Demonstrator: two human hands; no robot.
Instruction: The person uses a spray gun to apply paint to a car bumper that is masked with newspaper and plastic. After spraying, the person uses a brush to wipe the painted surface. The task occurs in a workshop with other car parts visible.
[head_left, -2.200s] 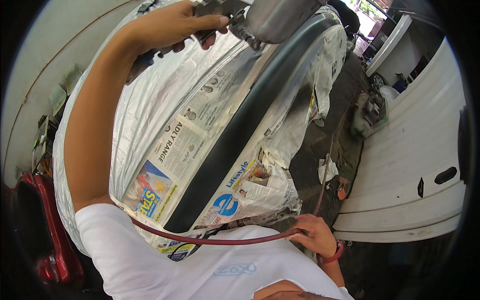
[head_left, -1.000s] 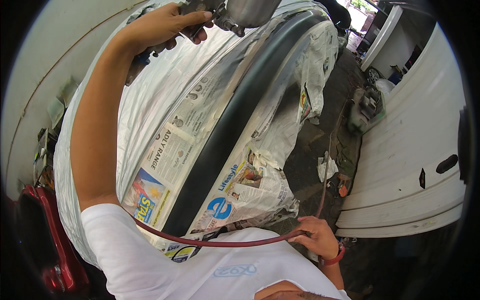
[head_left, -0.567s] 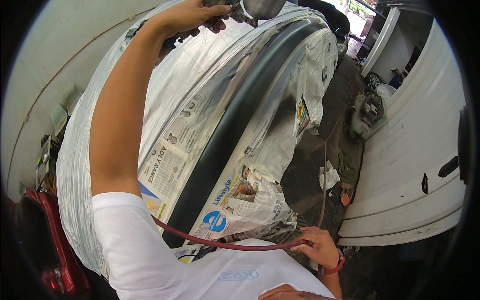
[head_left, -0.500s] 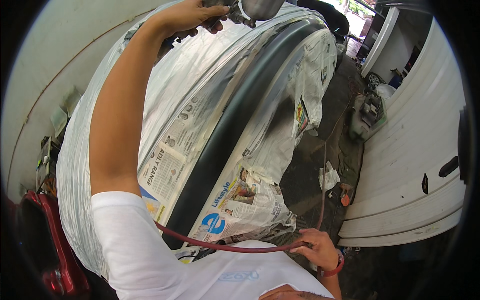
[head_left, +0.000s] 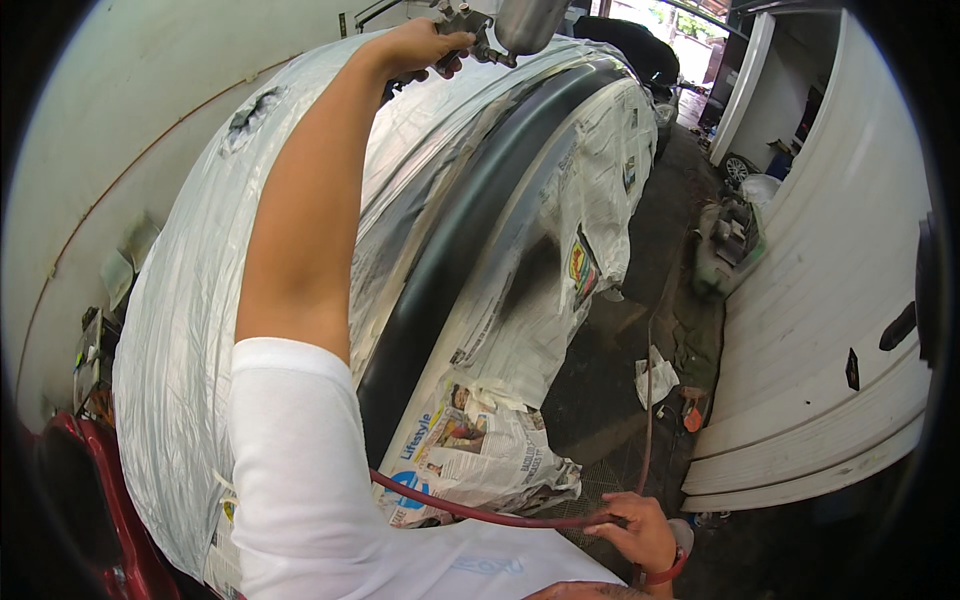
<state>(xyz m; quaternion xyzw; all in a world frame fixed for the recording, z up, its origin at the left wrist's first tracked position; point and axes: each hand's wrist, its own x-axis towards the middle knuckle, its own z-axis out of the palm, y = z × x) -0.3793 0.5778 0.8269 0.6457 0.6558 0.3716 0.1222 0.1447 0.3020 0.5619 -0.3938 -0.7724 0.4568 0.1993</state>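
Observation:
My left hand [head_left: 425, 50] is raised at the top, fingers wrapped round a paint spray gun [head_left: 522, 25] with a metal cup. Part of the gun runs out of the picture. Under and beyond it curves a glossy dark strip of bodywork [head_left: 440, 260], bordered by taped-on newspaper [head_left: 470, 430] with a dark overspray patch. At the lower right, my right hand [head_left: 640, 530] is closed on a red hose [head_left: 500, 515]. The hose sags across in front of my white shirt and passes behind my left sleeve.
Crinkled plastic sheeting [head_left: 180, 330] covers the vehicle to the left. A red car [head_left: 100, 500] stands at lower left. On the right are a white panelled door [head_left: 810, 330], a tub of scrap [head_left: 730, 245] and a white paper [head_left: 655, 380] on the dark floor beside the trailing hose.
My left arm and the spray gun have shifted to the right and slightly down in the picture. My right hand still holds the hose, a little lower. The view has shifted slightly.

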